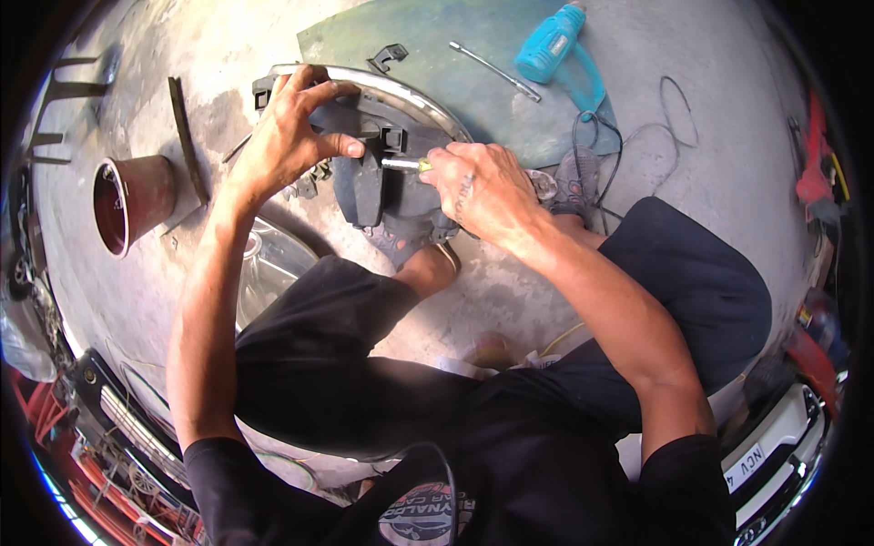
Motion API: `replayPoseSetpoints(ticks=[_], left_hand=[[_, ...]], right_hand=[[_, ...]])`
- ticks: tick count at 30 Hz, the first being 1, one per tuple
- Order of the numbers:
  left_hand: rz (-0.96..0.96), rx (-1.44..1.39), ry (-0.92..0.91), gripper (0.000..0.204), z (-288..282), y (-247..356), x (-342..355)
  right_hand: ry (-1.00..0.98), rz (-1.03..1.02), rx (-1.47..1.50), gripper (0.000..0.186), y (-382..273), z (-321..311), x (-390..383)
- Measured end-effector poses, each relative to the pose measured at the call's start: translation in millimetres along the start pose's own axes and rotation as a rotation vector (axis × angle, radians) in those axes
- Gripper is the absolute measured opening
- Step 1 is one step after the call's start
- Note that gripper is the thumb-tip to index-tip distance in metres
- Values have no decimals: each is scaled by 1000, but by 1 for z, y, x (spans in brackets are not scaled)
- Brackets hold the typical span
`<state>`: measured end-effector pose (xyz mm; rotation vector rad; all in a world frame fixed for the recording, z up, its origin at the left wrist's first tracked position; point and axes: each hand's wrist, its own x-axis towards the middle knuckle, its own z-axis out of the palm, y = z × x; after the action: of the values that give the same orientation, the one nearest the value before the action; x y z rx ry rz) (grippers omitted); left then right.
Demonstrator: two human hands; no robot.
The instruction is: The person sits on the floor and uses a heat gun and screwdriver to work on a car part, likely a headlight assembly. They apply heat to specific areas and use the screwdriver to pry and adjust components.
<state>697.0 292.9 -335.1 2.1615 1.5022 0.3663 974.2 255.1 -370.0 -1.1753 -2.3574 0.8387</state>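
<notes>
A black plastic headlight housing [350, 190] with a pale curved rim is tilted up in front of me, above my shoes. My left hand [296, 127] grips it, the fingers over the far rim and the thumb pressing on a black bracket. My right hand [487, 187] is closed around the yellow-green handle of a screwdriver [401, 165]. Its metal shank points left at the bracket, close to my left thumb. Whether the tip sits in a screw I cannot tell. Beside my knee on the left lies a clear headlight lens [273, 273].
A teal heat gun [551, 50] with a black cord lies far right on a greenish sheet [437, 27]. A socket extension bar [496, 71] and a small black clip [387, 58] are near it. Left are a brown bucket [137, 200] and a dark strip [185, 136]. Car parts line both sides.
</notes>
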Motion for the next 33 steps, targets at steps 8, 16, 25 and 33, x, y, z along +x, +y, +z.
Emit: replayPoseSetpoints(ticks=[8, 16, 25, 33], left_hand=[[-30, -17, -19, 78, 2, -4, -6], [-45, -23, -38, 80, 1, -6, -6], [-108, -66, -44, 80, -5, 8, -7], [-142, -18, -30, 74, -7, 14, -8]], right_hand=[[-31, -16, -66, 14, -4, 6, -2], [19, -32, -116, 18, -8, 12, -4], [-88, 97, -10, 19, -11, -17, -9], [-63, 57, -124, 19, -26, -50, 26]])
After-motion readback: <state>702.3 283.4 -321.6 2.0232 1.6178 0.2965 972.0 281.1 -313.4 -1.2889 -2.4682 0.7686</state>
